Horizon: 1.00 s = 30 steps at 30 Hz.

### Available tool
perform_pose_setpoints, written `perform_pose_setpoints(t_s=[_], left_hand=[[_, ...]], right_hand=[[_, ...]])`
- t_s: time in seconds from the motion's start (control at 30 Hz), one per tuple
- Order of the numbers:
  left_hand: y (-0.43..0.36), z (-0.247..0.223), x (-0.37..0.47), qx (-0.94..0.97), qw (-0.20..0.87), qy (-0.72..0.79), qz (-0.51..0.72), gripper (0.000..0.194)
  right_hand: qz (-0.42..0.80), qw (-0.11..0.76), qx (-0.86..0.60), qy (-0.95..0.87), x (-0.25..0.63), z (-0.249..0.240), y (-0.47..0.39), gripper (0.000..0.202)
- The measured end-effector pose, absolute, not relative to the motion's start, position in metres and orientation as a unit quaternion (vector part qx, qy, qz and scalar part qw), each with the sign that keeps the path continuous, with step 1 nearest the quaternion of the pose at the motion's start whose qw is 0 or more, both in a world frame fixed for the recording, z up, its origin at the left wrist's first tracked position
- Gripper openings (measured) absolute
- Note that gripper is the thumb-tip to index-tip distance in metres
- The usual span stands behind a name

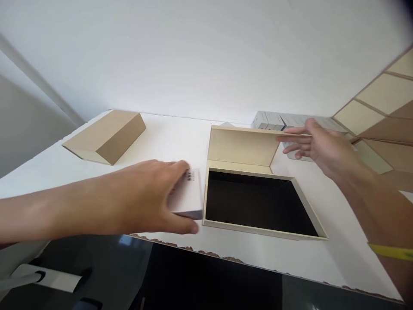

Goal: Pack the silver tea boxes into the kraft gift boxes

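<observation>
My left hand (151, 196) grips a small white box (190, 196) with dark print on its top; the thumb lies along the near side and the fingers reach over the far side, partly hidden. That box is right beside the left wall of a cream hinged box (309, 206), whose black inside is bare. The cream box's lid (243, 146) stands raised at the back. At the lid's upper right corner is my right hand (318, 144), its fingers stretched out and apart, the fingertips at the lid's edge.
A closed tan box (106, 133) lies at the table's left. Several small white boxes (271, 120) are lined up by the wall, partly behind my right hand. Stacked cream and tan boxes (380, 112) rise at the right. The white table's front edge (193, 249) is chipped.
</observation>
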<state>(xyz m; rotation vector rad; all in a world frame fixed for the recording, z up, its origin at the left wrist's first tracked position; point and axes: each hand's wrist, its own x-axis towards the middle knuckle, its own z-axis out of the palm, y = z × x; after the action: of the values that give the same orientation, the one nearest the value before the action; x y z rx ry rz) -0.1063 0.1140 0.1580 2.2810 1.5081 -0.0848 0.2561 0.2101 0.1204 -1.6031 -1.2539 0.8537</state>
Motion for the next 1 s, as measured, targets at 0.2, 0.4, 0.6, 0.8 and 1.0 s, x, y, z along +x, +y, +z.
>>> perform_pose_setpoints(t_s=[0.2,0.4,0.6,0.8,1.0], left_hand=[[0.142,0.149,-0.003,0.908,0.188,0.366,-0.079,0.085],[0.166,0.132,0.013,0.866,0.233,0.293,-0.331,0.118],[0.152,0.129,0.016,0.903,0.184,0.268,-0.28,0.108],[0.13,0.125,0.005,0.928,0.194,0.267,-0.173,0.1],[0.111,0.121,-0.105,0.842,0.188,0.503,0.06,0.086]], right_hand=[[0.357,0.491,-0.615,-0.502,0.247,0.109,0.232,0.041],[0.378,0.515,-0.58,-0.505,0.247,0.099,0.231,0.035],[0.367,0.498,-0.575,-0.535,0.249,0.096,0.228,0.034],[0.369,0.502,-0.575,-0.531,0.249,0.095,0.229,0.036],[0.39,0.491,-0.574,-0.526,0.254,0.097,0.224,0.035]])
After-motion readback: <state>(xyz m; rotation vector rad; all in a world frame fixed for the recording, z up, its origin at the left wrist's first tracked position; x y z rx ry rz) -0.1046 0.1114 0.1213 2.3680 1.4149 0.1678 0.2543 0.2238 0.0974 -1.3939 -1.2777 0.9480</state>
